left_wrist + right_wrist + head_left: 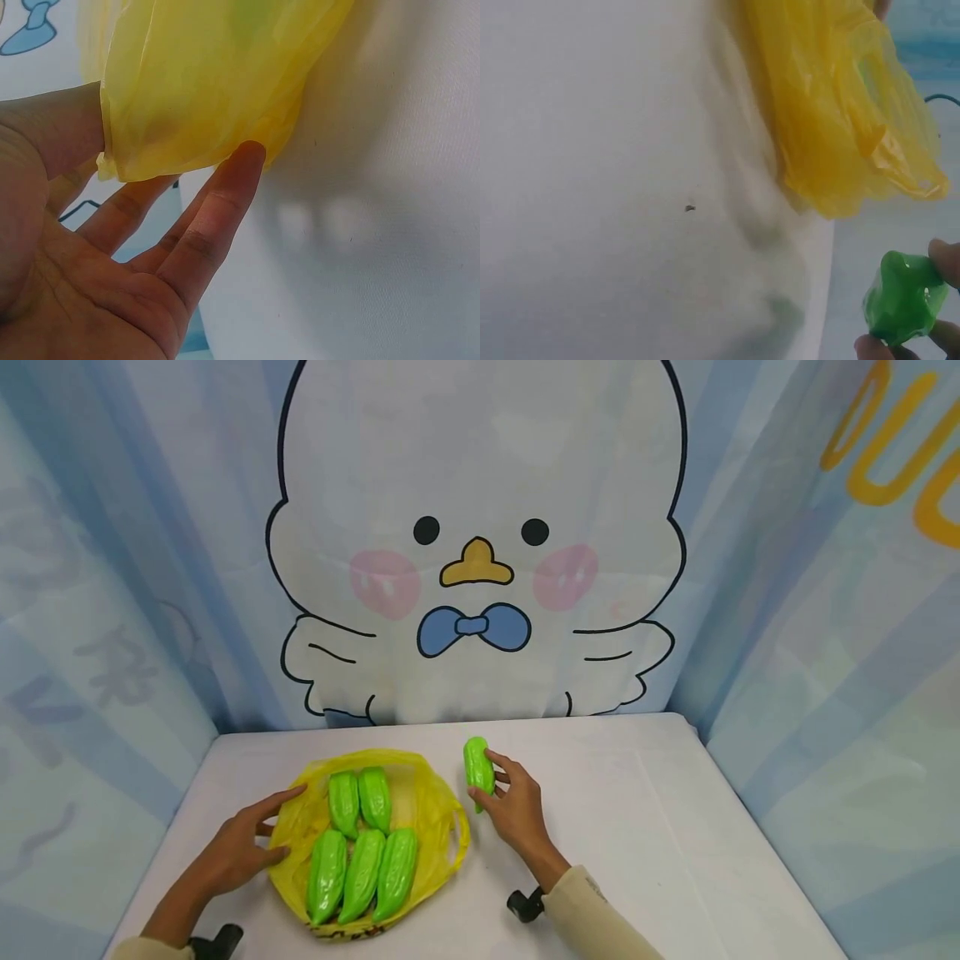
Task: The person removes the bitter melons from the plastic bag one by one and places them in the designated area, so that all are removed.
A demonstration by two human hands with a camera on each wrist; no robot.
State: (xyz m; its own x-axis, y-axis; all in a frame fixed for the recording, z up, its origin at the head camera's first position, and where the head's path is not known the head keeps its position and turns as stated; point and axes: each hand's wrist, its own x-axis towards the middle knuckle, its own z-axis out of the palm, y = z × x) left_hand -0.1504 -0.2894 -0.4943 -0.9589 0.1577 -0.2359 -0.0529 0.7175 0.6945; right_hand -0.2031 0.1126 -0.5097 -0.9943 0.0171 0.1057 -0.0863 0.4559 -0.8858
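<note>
Left of right hand (517,806), bag (437,837) may slump: left hand (238,852) merely touches, fingers spread; right pinches gourd (477,767), glossy, may slip.

Flat white tabletop (637,843), bearing an open yellow plastic bag (432,837) toward nine o'clock, dotted with a dark speck (690,208)

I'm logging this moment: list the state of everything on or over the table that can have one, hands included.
Yellow bag: open, mouth upward, five green pieces inside.
Five green pieces: lying in the bag, two beyond a row of three.
Sixth green piece: outside the bag, held.
Left hand: holding the bag's left edge.
Right hand: pinching the sixth green piece.
</note>
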